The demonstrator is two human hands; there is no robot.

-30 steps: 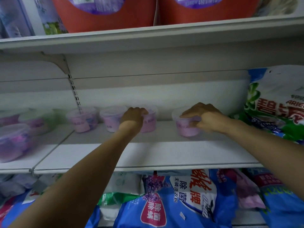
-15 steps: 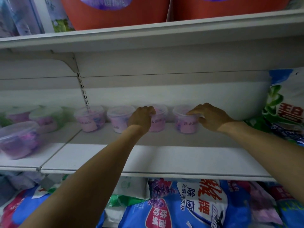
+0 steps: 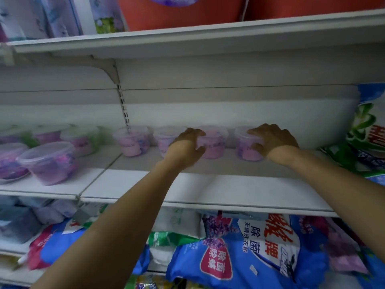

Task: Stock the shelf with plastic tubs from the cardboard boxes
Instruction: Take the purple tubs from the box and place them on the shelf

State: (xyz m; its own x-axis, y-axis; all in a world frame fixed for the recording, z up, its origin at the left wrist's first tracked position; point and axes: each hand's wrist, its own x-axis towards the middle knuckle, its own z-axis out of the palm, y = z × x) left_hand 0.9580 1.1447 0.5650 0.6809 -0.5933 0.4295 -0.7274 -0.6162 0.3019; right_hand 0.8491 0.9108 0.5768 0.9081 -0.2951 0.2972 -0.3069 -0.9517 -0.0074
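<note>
White metal shelving fills the frame, and its middle shelf (image 3: 208,184) carries a row of four small clear plastic tubs with pink and purple contents along the back wall, at the centre of the frame. Our left hand (image 3: 187,147) curls round the left side of the third tub (image 3: 216,147), with the fingers up at its rim and the thumb low on its wall. Our right hand (image 3: 273,140) grips the fourth tub (image 3: 243,151), the rightmost, with the fingers across the lid and the thumb on the front. Both tubs stand upright on the shelf, just beside each other. The first tub (image 3: 132,141) and second tub (image 3: 164,138) stand to their left, the second partly behind our left hand. Larger clear tubs (image 3: 50,163) sit in the neighbouring bay at the left of the frame. A green and white detergent bag (image 3: 362,126) leans at the right edge. Blue detergent bags (image 3: 239,263) lie on the shelf below, and orange-red containers (image 3: 183,15) stand on the shelf above.
</note>
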